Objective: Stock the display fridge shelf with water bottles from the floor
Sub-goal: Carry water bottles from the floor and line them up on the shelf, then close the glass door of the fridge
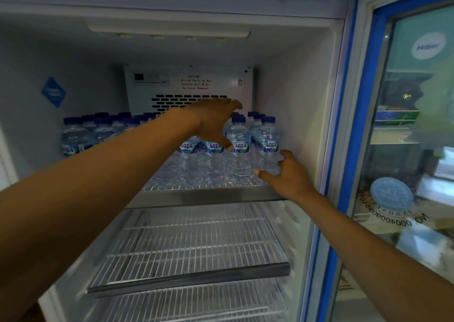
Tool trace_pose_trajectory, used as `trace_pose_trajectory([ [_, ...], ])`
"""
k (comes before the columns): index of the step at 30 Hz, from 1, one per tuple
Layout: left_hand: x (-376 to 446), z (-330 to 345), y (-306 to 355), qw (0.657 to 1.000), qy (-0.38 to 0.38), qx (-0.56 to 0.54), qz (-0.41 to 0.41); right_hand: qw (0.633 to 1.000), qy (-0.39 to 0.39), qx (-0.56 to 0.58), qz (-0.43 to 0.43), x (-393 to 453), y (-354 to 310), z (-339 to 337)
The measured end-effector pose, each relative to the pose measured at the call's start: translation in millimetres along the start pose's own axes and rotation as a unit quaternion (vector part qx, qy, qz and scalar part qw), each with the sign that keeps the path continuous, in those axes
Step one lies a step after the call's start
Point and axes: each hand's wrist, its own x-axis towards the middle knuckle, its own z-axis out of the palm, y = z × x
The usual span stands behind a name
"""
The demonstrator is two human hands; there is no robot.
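Observation:
Several small clear water bottles [239,144] with blue caps and blue labels stand in rows on the top wire shelf [208,195] of the open display fridge. My left hand [213,122] reaches in over the front row, fingers spread above the caps, thumb touching a bottle's label. My right hand [286,174] is open low at the shelf's right front, fingers apart beside the rightmost bottle [267,144]. Neither hand holds a bottle. More bottles [73,135] fill the left back of the shelf, partly hidden by my left forearm.
Below, two bare wire shelves [191,248] step down. The fridge's glass door [407,137] with a blue frame stands open on the right. A vented fan cover [189,88] with a caution notice sits at the back wall.

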Motion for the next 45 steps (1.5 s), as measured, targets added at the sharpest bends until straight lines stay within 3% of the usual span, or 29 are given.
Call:
trace_pose_trajectory([
  [6, -43, 18, -4, 0.993, 0.115, -0.028, 0.012, 0.999, 0.007, -0.037, -0.026, -29, -12, -8],
  [11, -79, 31, 6, 0.987, 0.156, -0.021, 0.002, 0.995, 0.031, -0.063, -0.071, -52, -24, -16],
  [19, -166, 24, 50, 0.983, 0.148, -0.103, 0.011, 0.979, 0.057, -0.109, -0.165, -119, -32, -61],
  [25, -257, 33, 105, 0.977, 0.126, -0.171, 0.005, 0.969, 0.016, -0.128, -0.211, -216, -34, -102],
  [30, -321, 54, 161, 0.964, 0.105, -0.244, 0.021, 0.973, 0.001, -0.134, -0.188, -314, -27, -127],
  [34, -357, 64, 221, 0.950, 0.097, -0.278, 0.101, 0.981, 0.006, -0.138, -0.137, -402, -16, -159],
  [45, -360, 22, 400, 0.891, 0.088, -0.303, 0.326, 0.961, 0.132, -0.242, 0.021, -598, -8, -263],
])
